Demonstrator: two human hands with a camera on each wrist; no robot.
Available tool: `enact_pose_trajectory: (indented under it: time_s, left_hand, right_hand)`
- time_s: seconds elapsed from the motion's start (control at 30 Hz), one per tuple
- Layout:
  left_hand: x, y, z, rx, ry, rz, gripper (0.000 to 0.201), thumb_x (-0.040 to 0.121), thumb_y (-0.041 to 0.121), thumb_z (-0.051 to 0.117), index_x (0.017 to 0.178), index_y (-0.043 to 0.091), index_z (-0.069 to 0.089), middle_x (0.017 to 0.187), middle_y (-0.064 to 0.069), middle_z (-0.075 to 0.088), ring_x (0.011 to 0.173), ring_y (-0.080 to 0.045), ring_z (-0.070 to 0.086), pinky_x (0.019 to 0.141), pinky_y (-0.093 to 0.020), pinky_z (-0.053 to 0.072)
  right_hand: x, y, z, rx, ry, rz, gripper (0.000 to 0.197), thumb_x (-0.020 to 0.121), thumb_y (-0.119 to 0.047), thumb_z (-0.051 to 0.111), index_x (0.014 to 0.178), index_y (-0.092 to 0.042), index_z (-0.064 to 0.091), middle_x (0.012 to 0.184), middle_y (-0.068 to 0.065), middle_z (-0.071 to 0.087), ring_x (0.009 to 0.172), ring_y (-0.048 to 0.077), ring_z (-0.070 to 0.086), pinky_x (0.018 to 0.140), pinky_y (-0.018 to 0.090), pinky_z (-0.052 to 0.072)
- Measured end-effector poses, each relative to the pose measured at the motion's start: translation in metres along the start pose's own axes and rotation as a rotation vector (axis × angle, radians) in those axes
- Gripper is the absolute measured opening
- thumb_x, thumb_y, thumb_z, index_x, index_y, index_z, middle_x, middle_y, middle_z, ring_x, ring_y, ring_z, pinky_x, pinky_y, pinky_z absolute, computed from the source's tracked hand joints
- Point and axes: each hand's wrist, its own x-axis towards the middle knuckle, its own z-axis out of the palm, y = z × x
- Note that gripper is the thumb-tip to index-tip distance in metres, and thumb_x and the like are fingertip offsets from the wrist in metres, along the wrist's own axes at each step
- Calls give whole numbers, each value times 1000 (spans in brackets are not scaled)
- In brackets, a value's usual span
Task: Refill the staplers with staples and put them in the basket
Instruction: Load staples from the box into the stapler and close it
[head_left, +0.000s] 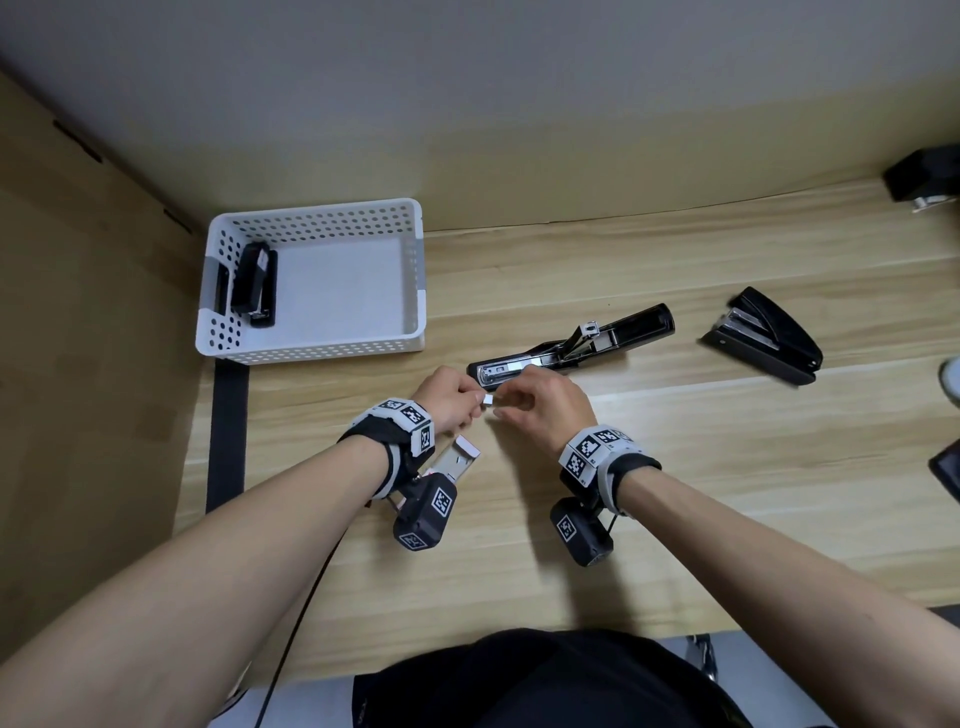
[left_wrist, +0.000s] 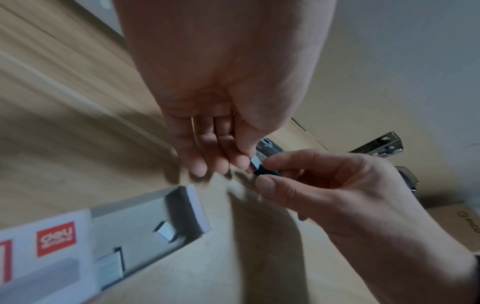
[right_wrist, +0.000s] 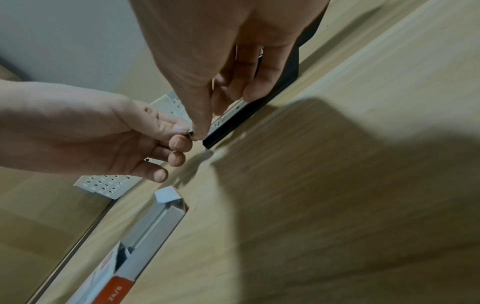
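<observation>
I am keeping the opened staple box (head_left: 460, 462) lying nearest me on the surface (head_left: 675, 467), beside my left wrist. My left hand (head_left: 449, 402) and right hand (head_left: 545, 405) are meeting just beyond it, both pinching one small staple strip (head_left: 489, 399) between fingertips. The open stapler (head_left: 571, 345) is lying just past them, its channel exposed. Farther left, the basket (head_left: 311, 348) is holding one stapler (head_left: 254, 283); another stapler (head_left: 763, 335) is lying right.

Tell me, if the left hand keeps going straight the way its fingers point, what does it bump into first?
Most likely the right hand. The left hand points across at it, both pinching the small staple strip between them. Depth is hard to judge, but they look almost touching.
</observation>
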Motion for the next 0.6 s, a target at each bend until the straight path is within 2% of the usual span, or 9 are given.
enact_pose_trajectory:
  time_s: [0.2,0.43,0.5,0.6]
  left_hand:
    - [-3,7,1,15,-13,5,28,99,15,52,73,17,63,64,1,61,58,-14,54,54,-30,47]
    - [-4,8,1,19,-51,14,22,98,13,52,88,7,70,66,1,61,61,-16,54,51,-27,45]
    - [-5,8,-1,24,-70,19,23,99,15,52,92,4,71,67,1,62,62,-15,56,52,-27,46]
    - [-6,6,-2,20,-61,44,21,96,16,57,90,5,73,68,0,65,62,-16,57,57,-32,47]
  right_hand:
    - [1,1,0,-16,4,11,19,78,-37,76,95,-29,74,86,-13,61,79,7,56,66,26,47]
    - [1,0,-2,-36,-6,-1,13,79,-37,75,89,-28,75,79,-18,53,82,8,54,66,25,41]
    - [1,1,-4,-46,-14,-13,14,79,-38,74,88,-27,75,80,-17,55,84,9,55,67,26,42]
    - [-1,1,-4,-56,-17,-11,16,79,-42,73,87,-28,74,81,-15,58,86,11,56,67,28,45]
